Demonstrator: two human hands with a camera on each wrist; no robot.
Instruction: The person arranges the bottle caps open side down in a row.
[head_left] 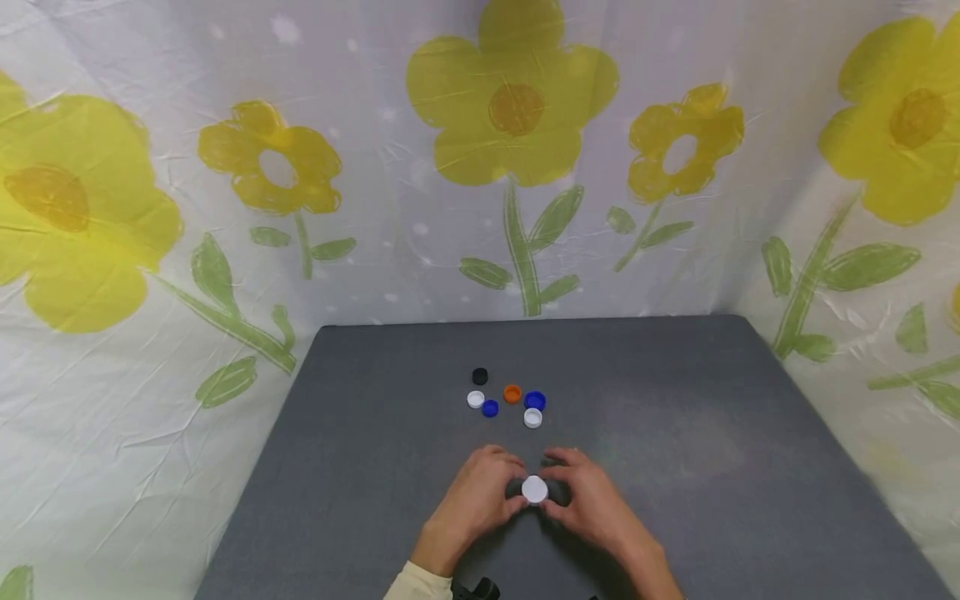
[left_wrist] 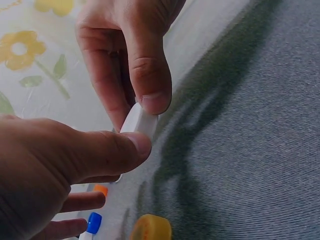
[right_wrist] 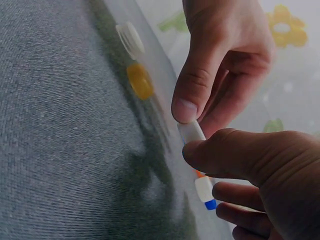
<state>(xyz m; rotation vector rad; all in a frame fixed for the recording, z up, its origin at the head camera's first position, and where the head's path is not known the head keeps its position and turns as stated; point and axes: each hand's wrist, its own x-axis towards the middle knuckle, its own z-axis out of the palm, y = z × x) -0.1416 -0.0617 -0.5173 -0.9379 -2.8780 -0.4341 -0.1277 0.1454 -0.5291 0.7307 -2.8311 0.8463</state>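
My left hand (head_left: 477,498) and right hand (head_left: 596,504) meet over the near part of the table, pinching a round white bottle cap (head_left: 535,490) between them. Thumbs and fingers sit at opposite sides of its rim. In the left wrist view the cap (left_wrist: 131,119) is held tilted above the grey surface, its smooth top facing away from that camera. A yellow cap (left_wrist: 151,228) lies on the table near the hands and shows again in the right wrist view; the head view hides it.
Farther back on the grey table (head_left: 360,467) lie several loose caps: a black one (head_left: 480,377), an orange one (head_left: 512,394), two blue ones (head_left: 535,401) and two white ones (head_left: 476,400). A flower-printed curtain (head_left: 375,250) surrounds the table's back and sides.
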